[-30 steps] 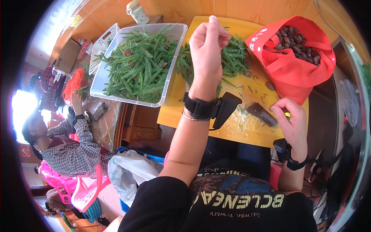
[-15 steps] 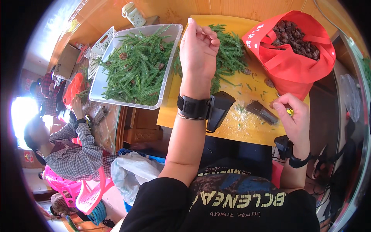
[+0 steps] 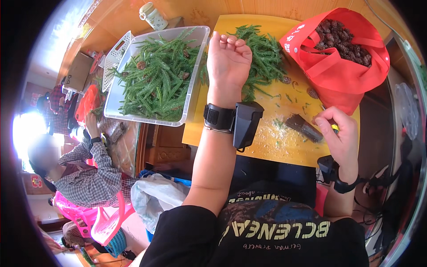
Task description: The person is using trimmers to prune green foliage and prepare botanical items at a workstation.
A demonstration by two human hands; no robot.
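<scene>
My left hand (image 3: 229, 62) is raised over the table, palm facing me. Its fingers are loosely curled and nothing shows in it. Green artificial pine sprigs (image 3: 264, 58) lie behind and beside it. At the right edge of the table, my right hand (image 3: 340, 133) has thumb and forefinger bent together. A small yellow piece (image 3: 335, 128) of something shows under its fingers; the remainder is hidden. Beside those fingertips lies a dark brown, tapered bundle (image 3: 304, 128), among pale crumbs and green bits.
A clear plastic bin (image 3: 187, 102) of pine sprigs with some cones stands left. The red bag (image 3: 338, 89) at the back right holds brown pine cones (image 3: 340, 42). Loose cones (image 3: 312, 92) lie by it. Another person (image 3: 89, 173) sits at far left. A white-green bottle (image 3: 153, 17) stands behind.
My left hand has dropped slightly and its wrist has turned, with the fingers now more curled. My right hand stays almost in place.
</scene>
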